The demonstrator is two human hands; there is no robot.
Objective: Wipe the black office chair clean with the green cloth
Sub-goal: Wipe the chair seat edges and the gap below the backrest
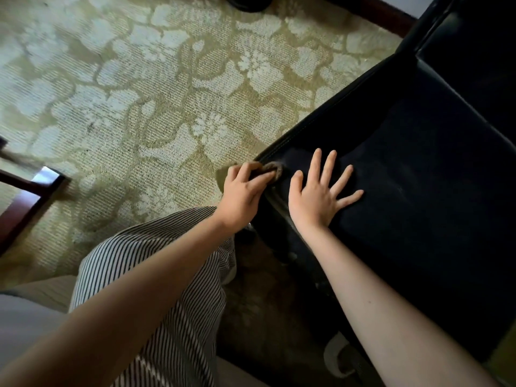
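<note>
Floral carpet (145, 88), pale green and cream, filled the left and upper part of the view; light was dim. My left hand (243, 194) was closed in a grip on the green cloth (268, 169), fingers curled over a bunched wad of it. The cloth looked drab, more olive-brown than green in that light, and a flap of it showed past my knuckles on the carpet side. It was pressed against the near corner edge of the black office chair (413, 169), right at the rim of the seat where the stitched seam runs.

Just beside it, my right hand (318, 196) lay flat on the seat, palm down, fingers (342, 178) spread wide, holding nothing. The two hands were close but not touching.

Seat surface: dark fabric panel in the middle, smoother black border around it. A faint pale scuff showed on the fabric beyond my right fingertips. The chair ran off the right edge of the view, its back rising at top right.

Below the hands, my striped garment (167, 289), black and white, hung between my forearms. Under the seat edge, dark parts of the chair's base were visible but too murky to make out. A dark wooden furniture piece (30, 196) stood at far left on the carpet.
</note>
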